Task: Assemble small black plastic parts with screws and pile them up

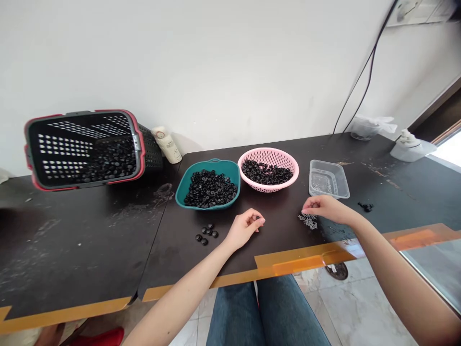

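Note:
My left hand (246, 228) is closed above the dark table, with a small black round piece (258, 218) just showing between its fingertips. Left of it lie several loose black round pieces (207, 231). My right hand (321, 207) pinches at the edge of a little heap of thin silvery pins (308, 221); whatever its fingertips hold is too small to make out. Beyond the hands, a teal basin (181, 188) is full of black round pieces, and a pink colander (293, 166) holds black ring-like pieces. A clear plastic tub (340, 185) behind my right hand has some pins inside.
A black basket with a red rim (141, 144) lies tipped on its side at left, black pieces inside. Beside it leans a cream bottle (167, 145). Small black bits (366, 207) lie at right, near a pump bottle (410, 145). Orange tape (298, 264) lines the front edge.

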Available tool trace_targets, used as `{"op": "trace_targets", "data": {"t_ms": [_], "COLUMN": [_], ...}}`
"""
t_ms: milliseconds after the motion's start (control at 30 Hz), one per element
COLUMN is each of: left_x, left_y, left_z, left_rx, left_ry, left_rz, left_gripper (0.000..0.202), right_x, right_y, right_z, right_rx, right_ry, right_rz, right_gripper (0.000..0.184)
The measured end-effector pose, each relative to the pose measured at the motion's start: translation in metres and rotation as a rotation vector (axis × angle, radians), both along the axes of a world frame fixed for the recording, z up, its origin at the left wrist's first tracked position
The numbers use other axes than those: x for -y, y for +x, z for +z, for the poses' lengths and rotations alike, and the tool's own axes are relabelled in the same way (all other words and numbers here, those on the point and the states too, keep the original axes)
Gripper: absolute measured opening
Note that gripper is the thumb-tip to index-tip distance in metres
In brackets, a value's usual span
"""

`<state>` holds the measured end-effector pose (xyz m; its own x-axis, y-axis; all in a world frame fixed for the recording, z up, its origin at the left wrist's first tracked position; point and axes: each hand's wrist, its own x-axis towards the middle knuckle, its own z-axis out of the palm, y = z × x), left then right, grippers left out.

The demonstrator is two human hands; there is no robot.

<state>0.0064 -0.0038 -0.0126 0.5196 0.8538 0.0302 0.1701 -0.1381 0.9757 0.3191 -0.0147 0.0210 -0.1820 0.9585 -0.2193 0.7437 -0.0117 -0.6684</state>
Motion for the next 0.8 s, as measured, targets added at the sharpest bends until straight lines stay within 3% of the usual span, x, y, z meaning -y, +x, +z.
{"op": "trace_targets", "data": {"t_ms": [167, 467, 667, 800], "left_x": [0.001, 0.004, 0.004, 0.003], "left_y": [0.001, 0.002, 0.002, 0.002], "left_z": [0.0, 0.008, 0.008, 0.008], "left_rx": [0.0, -0.169, -0.169, -0.161], "left_ry": [0.041, 0.177, 0.182, 0.185], "left_rz": [0.027, -0.024, -0.026, -0.028], "left_gripper": [0.026, 0.017, 0.019, 0.019], "right_x": [0.003, 0.01, 0.019, 0.024], "right_y": [-0.002, 0.003, -0.001, 0.0], "right_z": [0.007, -0.003, -0.008, -0.014], "right_rx": [-0.107, -0.052, -0.102, -0.052], "right_ry": [-0.079, 0.012, 0.019, 0.137], "right_rz": [0.001, -0.046, -0.104, -0.146], "right_gripper": [0.035, 0.027, 0.033, 0.039]}}
